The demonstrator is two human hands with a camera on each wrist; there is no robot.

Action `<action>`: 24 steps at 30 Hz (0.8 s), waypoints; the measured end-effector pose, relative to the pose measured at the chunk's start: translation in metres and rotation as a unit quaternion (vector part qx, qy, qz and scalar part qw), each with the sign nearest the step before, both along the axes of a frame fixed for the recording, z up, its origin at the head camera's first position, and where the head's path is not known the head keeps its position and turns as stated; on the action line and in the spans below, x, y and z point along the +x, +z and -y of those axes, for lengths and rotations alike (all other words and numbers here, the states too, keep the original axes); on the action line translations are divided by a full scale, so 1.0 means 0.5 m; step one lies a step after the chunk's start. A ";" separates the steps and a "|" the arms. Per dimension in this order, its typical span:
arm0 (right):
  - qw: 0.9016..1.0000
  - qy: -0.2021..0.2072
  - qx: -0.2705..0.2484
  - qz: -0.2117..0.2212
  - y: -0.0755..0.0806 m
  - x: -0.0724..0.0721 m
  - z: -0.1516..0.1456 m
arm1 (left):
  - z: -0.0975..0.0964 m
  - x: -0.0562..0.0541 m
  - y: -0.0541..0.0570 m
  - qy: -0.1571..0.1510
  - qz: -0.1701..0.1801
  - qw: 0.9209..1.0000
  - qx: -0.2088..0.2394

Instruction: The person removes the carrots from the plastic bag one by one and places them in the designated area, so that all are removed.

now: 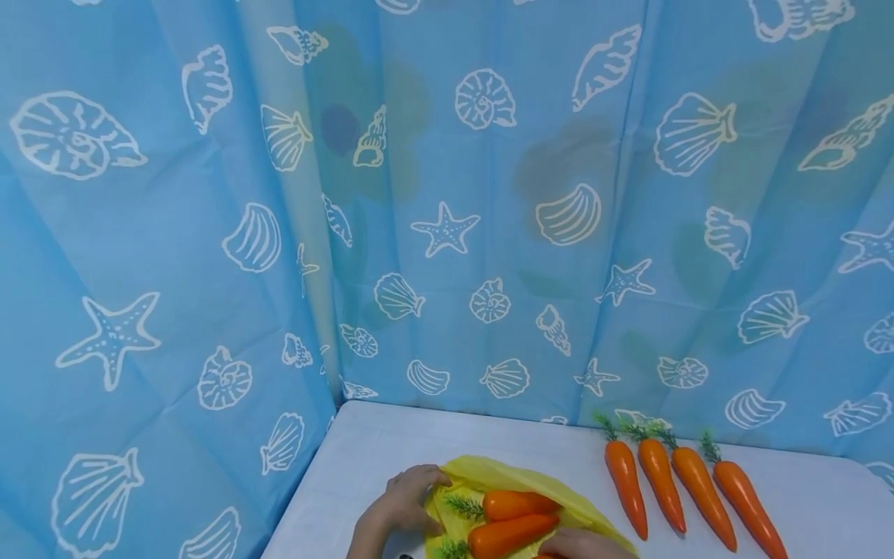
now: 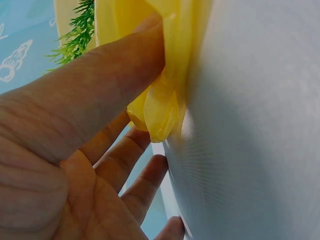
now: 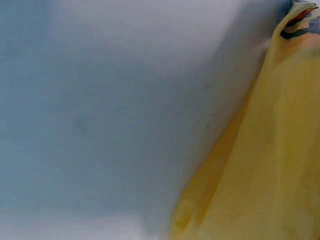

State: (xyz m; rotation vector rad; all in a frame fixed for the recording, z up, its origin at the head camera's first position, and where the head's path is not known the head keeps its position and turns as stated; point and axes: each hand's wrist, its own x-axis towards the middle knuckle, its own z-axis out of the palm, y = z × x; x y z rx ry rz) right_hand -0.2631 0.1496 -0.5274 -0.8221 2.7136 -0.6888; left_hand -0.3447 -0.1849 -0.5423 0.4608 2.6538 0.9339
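A yellow plastic bag [image 1: 499, 470] lies on the table with its mouth spread wide. Inside it are two orange carrots with green tops, the upper carrot [image 1: 517, 505] and the lower carrot [image 1: 506, 536], and part of a third at the bottom edge. My left hand [image 1: 408, 501] pinches the bag's left rim; in the left wrist view the thumb [image 2: 115, 70] presses on the yellow film and the other fingers spread behind it. My right hand [image 1: 587, 543] reaches into the bag by the third carrot, its fingers partly cut off. Only the bag [image 3: 270, 160] shows in the right wrist view.
Several carrots [image 1: 701, 497] with green tops lie in a slanted row on the white table [image 1: 419, 435], right of the bag. Blue curtains [image 1: 447, 310] with white shell and starfish prints hang behind and to the left. A small dark object [image 1: 406, 556] shows below my left hand.
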 end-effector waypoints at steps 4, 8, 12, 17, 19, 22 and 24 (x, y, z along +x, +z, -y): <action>0.999 0.016 -0.044 0.003 0.010 0.007 0.006 | 0.000 -0.005 -0.012 0.005 0.001 1.000 0.004; 0.995 -0.038 -0.078 0.050 0.031 0.020 0.029 | 0.002 -0.012 -0.016 0.000 -0.002 1.000 0.008; 0.988 -0.120 -0.080 0.059 0.053 0.039 0.049 | 0.003 -0.016 -0.020 -0.008 -0.010 1.000 0.007; 0.987 -0.104 -0.094 0.083 0.064 0.033 0.047 | 0.004 -0.017 -0.028 -0.011 -0.012 1.000 0.007; 0.984 -0.089 -0.102 0.113 0.068 0.023 0.042 | 0.005 -0.016 -0.028 -0.011 -0.012 1.000 0.006; 0.979 -0.044 -0.124 0.158 0.080 -0.005 0.036 | 0.005 -0.013 -0.022 -0.010 -0.008 1.000 0.002; 0.973 -0.010 -0.145 0.182 0.090 -0.023 0.036 | 0.004 -0.008 -0.015 -0.009 -0.010 1.000 -0.001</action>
